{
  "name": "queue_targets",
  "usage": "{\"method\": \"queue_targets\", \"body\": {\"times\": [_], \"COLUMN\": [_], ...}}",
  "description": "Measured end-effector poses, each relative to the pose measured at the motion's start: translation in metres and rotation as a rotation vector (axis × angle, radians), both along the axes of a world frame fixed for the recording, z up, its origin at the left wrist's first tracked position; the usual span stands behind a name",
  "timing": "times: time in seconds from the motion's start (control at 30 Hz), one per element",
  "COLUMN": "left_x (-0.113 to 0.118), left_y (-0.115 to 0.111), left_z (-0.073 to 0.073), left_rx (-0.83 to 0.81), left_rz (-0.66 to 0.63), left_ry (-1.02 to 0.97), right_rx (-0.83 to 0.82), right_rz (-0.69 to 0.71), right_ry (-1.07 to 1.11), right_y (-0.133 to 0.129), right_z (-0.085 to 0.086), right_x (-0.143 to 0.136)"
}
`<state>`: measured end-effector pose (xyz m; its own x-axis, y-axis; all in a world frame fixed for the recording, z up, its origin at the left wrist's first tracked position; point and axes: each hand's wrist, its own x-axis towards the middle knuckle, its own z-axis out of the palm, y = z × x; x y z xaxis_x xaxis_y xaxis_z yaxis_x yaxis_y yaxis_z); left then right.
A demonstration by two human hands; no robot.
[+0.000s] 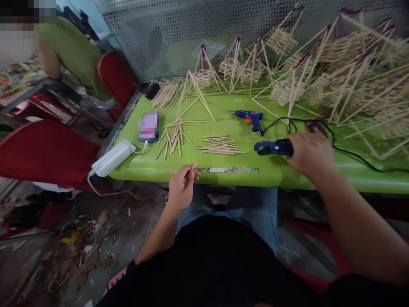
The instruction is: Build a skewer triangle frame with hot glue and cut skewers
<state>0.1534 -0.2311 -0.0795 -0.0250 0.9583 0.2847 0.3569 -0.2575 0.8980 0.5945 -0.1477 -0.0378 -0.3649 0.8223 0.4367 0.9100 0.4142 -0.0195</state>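
Note:
Near the front edge of the green table [147, 164], my left hand [183, 185] pinches a small piece of wooden stick [194, 166]. My right hand [309, 153] is wrapped round the handle of a dark blue clamp-like tool [275, 147] lying at table level. Between the hands are a loose pile of short sticks [219, 147] and a metal ruler-like strip [230, 170]. Another heap of short sticks [175, 138] lies beyond my left hand. Behind the tool sits a blue glue gun [252, 117] with a black cord.
Many stick frames [338, 76] with purple ties crowd the back right. Longer sticks [166, 94], a phone [148, 126] and a white power bank [113, 157] are at the left. A person in green [76, 51] sits beyond red chairs [47, 153].

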Motion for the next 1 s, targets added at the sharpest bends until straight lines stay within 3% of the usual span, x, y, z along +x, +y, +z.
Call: {"method": "queue_targets", "body": {"times": [0.1,0.2,0.27,0.37,0.47,0.67,0.8,0.9,1.0], "left_x": [0.002,0.010,0.019,0.031,0.039,0.026,0.007,-0.004,-0.010], "left_y": [0.001,0.006,0.009,0.008,0.005,0.007,0.019,0.037,0.055], "left_z": [0.003,0.014,0.024,0.041,0.050,0.048,0.038,0.025,0.012], "left_rx": [-0.223,-0.400,-0.469,-0.487,-0.466,-0.391,-0.127,0.068,0.166], "left_rz": [-0.091,-0.243,-0.388,-0.584,-0.641,-0.522,-0.237,-0.042,0.044], "left_ry": [-0.332,-0.481,-0.420,-0.226,-0.187,-0.298,-0.339,-0.349,-0.277], "right_rx": [0.103,0.297,0.406,0.504,0.553,0.628,0.676,0.452,0.195], "right_rz": [0.230,0.497,0.649,0.765,0.832,0.914,0.851,0.721,0.564], "right_ry": [-0.048,-0.211,-0.280,-0.328,-0.368,-0.476,-0.247,-0.121,-0.095], "right_y": [-0.019,-0.037,-0.045,-0.045,-0.036,-0.007,0.023,0.049,0.070], "right_z": [0.013,0.030,0.042,0.057,0.067,0.087,0.092,0.092,0.093], "right_x": [-0.018,-0.055,-0.083,-0.117,-0.135,-0.153,-0.159,-0.165,-0.177]}}
